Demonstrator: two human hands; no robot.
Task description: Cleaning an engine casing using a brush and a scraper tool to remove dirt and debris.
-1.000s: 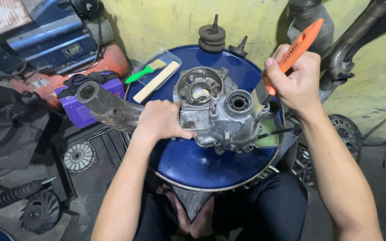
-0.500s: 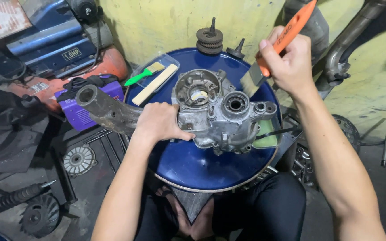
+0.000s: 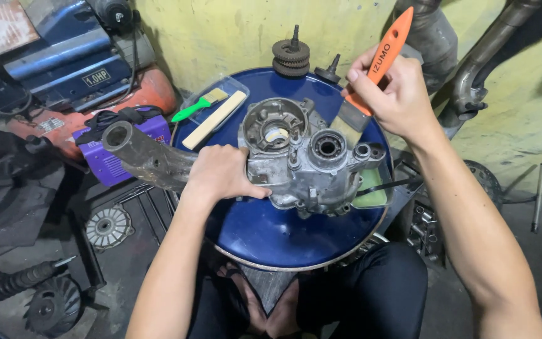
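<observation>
Head view, looking down over a round blue drum lid [image 3: 265,242] serving as worktop.

Item 1: grey metal engine casing [image 3: 312,157], lying on the middle of the lid, open bores facing up, one round cavity at its left and a bearing seat toward its right.

Item 2: left hand [image 3: 221,172], closed over the casing's left edge, thumb along the near side, fingers curled onto the metal.

Item 3: right hand [image 3: 396,94], raised above the lid's far right rim, gripping a scraper with an orange handle [image 3: 387,50]; handle points up and away, flat blade angles down toward the casing's far right corner. Whether the blade touches the casing cannot be told.

Item 4: clear shallow tray [image 3: 233,88] on the lid's far left, holding a green-handled brush [image 3: 199,107] and a pale wooden stick [image 3: 214,119] side by side.

Item 5: stack of dark gears [image 3: 291,58] on a shaft, at the lid's far edge, with a smaller dark part just beside it.

Item 6: grey pipe [image 3: 142,154], jutting left from behind the left hand, open end up.

Item 7: purple box [image 3: 120,150] and orange-red machine [image 3: 95,107] on the floor at left.
</observation>
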